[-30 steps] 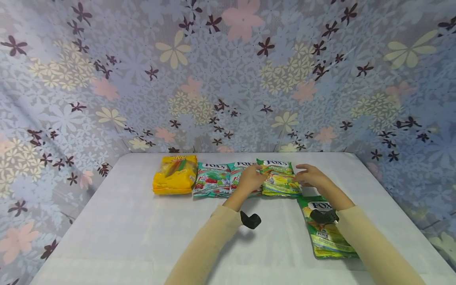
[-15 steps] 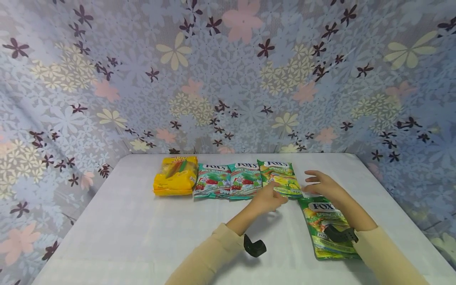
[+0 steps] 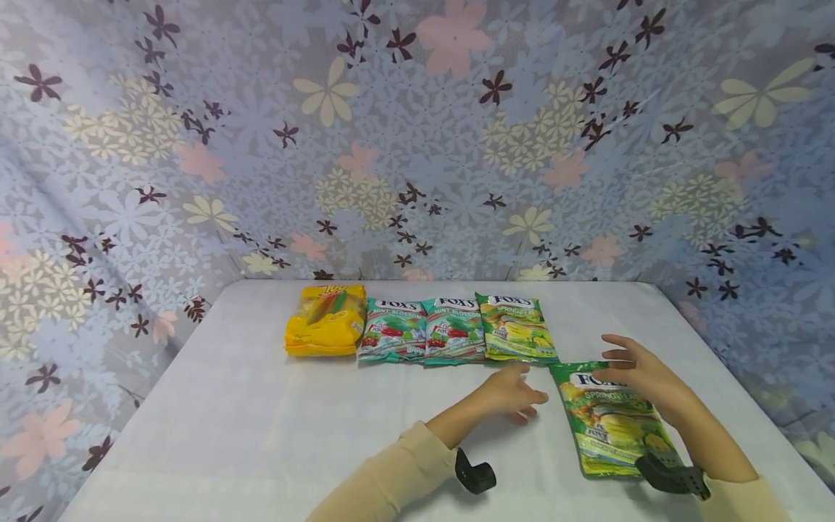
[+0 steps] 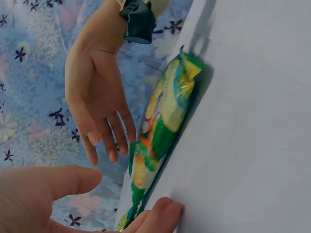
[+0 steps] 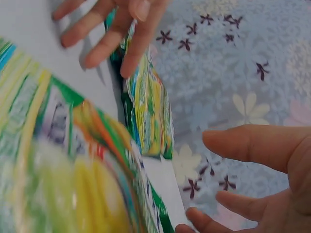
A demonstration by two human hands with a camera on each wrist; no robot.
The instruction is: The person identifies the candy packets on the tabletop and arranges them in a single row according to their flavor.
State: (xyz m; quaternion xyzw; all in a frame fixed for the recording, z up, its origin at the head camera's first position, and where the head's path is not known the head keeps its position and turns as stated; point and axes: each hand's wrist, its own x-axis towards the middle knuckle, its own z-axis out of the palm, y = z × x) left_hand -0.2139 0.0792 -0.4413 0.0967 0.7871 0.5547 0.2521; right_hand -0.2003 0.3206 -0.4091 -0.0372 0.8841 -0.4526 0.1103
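Note:
Nearest the front right lies a green and yellow Fox's Spring Tea candy bag [image 3: 607, 428], flat on the white table. Above its upper right part hovers my right hand [image 3: 652, 373], fingers spread and holding nothing. My left hand [image 3: 509, 393] is off the bag's left side, fingers loose, with nothing in it. A second Spring Tea bag [image 3: 517, 330] closes the right end of a row at the back. In the left wrist view, the front bag [image 4: 163, 121] stands between both hands' fingers. The right wrist view shows its printed front [image 5: 73, 160] close up.
Left of the back Spring Tea bag, two teal Fox's Mint Blossom bags [image 3: 393, 330] lie side by side. A yellow candy bag [image 3: 326, 321] begins the row. Behind the table [image 3: 261, 435] hangs a floral cloth [image 3: 417, 145].
Both hands have left the Spring Tea bag in the back row. They have come nearer and to the right, to either side of the front bag. The bags stay in place.

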